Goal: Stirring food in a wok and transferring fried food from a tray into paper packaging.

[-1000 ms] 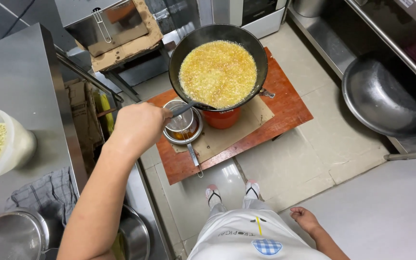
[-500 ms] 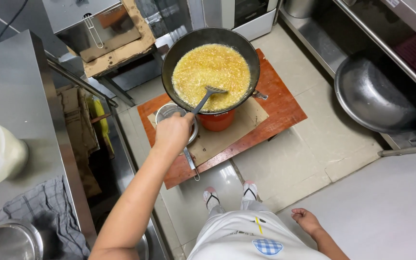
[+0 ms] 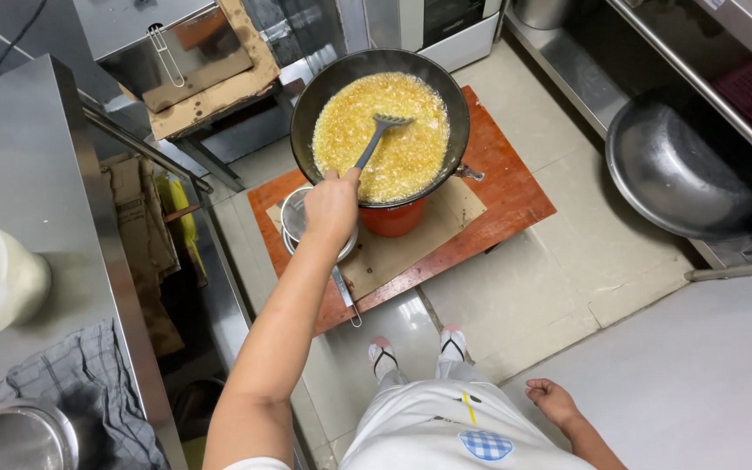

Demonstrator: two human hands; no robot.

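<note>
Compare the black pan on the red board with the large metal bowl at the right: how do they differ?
The black pan is dark and full of bubbling yellow food; the metal bowl is shiny grey and looks empty. The pan sits on an orange pot with the left hand holding a slotted spatula in it; the bowl lies tilted and untouched. Both are round and wide.

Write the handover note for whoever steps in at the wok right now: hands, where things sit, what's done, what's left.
Left hand: gripping the handle of a slotted spatula, head in the yellow bubbling food.
Right hand: empty, hanging at the side.
Wok: sits on an orange burner on a red board on the floor.
Metal strainer: beside the wok, partly under the left hand.
Done: food is in the wok and frying.
Left: it is still in the oil; nothing lifted out to the strainer yet.
</note>
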